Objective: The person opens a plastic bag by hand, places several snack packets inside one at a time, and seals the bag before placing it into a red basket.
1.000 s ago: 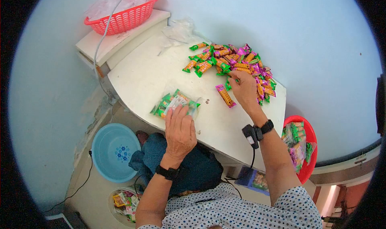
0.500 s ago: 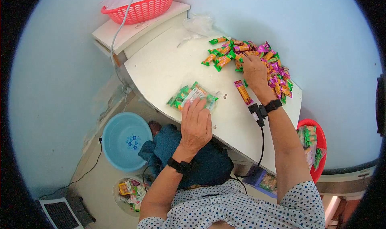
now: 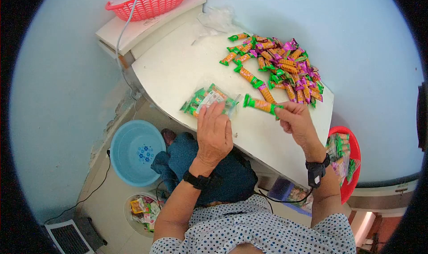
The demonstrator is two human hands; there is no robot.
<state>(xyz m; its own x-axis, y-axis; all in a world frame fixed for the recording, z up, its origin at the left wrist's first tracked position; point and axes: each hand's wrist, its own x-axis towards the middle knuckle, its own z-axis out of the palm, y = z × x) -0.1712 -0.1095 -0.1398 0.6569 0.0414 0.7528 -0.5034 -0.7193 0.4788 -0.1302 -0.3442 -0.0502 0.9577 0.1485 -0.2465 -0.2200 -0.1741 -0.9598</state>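
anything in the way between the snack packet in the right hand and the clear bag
Nothing visible: the green-ended snack packet points at the clear bag across a small bare gap. The left hand lies on the bag's near side, off that line.

Tbl (image 3: pixel 223 79) open btwn bag (image 3: pixel 207 96) & snack pile (image 3: pixel 290 66); pile blocks rear R.

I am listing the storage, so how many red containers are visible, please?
2: a basket at top left, a tub right of the table; others may be hidden.
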